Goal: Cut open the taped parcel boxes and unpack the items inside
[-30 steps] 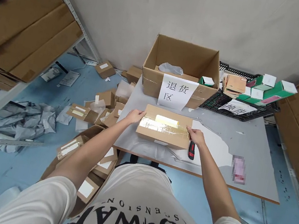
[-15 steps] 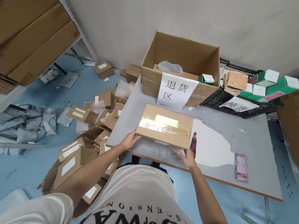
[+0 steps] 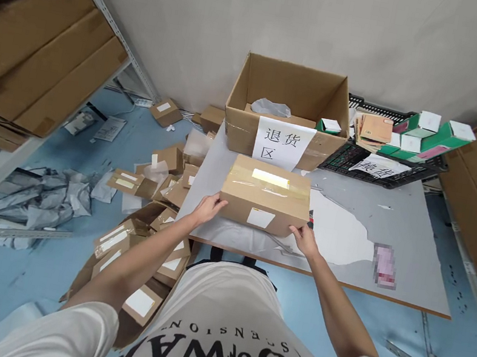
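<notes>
A taped brown cardboard parcel [image 3: 265, 195] with a yellow strip on top and a white label on its near side is raised off the grey table [image 3: 399, 231], its near side tilted up. My left hand [image 3: 208, 207] grips its lower left corner. My right hand [image 3: 304, 239] grips its lower right corner. A red and black utility knife lies on the table right of the parcel, almost wholly hidden behind it.
An open carton [image 3: 288, 104] with a paper sign stands at the table's back, beside a black crate [image 3: 384, 161] of green and white boxes. Small parcels [image 3: 161, 171] lie heaped on the blue floor at left. Shelves with flat cardboard flank both sides.
My hands slid from the parcel's far top corners to its near lower corners. The parcel has since been lifted and tipped, showing the white label on its side.
</notes>
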The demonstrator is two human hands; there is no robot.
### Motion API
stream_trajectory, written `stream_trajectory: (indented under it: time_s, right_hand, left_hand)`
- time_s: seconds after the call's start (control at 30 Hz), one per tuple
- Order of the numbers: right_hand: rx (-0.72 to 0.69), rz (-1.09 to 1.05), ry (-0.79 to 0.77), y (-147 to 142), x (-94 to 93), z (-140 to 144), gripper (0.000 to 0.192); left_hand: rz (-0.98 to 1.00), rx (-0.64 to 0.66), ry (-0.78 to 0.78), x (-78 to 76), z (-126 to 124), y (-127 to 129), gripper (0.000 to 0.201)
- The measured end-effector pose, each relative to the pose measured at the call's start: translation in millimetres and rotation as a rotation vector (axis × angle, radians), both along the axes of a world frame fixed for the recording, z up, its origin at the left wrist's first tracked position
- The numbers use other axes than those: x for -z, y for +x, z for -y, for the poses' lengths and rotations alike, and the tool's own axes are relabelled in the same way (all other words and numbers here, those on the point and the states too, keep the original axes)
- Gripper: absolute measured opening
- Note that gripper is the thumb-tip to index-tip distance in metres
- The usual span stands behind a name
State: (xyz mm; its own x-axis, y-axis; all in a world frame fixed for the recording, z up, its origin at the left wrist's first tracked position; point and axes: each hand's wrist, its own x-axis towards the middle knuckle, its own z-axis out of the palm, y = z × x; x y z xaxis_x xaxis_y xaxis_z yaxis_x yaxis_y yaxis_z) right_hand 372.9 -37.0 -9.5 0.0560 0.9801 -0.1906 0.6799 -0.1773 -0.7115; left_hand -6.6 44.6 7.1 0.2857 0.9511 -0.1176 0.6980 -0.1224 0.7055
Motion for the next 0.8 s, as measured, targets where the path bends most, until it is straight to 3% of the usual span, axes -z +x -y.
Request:
stream_trajectory:
  time_s: [0.2,0.43,0.57,0.8]
  right_hand:
    - [-0.032,0.010,-0.019,-2.4,-30.0,-3.6,0.040]
    - [-0.004,0.268,-0.032,6.6,-70.7,-28.6,0.050]
    - [0.030,0.271,-0.095,8.8,-74.8,-52.7,0.052]
    - [0.123,0.138,-0.243,11.1,-48.9,-79.9,0.053]
  left_hand:
    - [-0.031,0.038,0.027,-31.7,-15.2,-1.9,0.042]
    - [-0.015,0.013,-0.010,-55.8,-30.1,4.8,0.054]
    - [0.017,-0.075,-0.101,-52.1,-44.4,13.5,0.057]
    - [0.037,-0.180,-0.232,-33.1,-65.6,25.9,0.054]
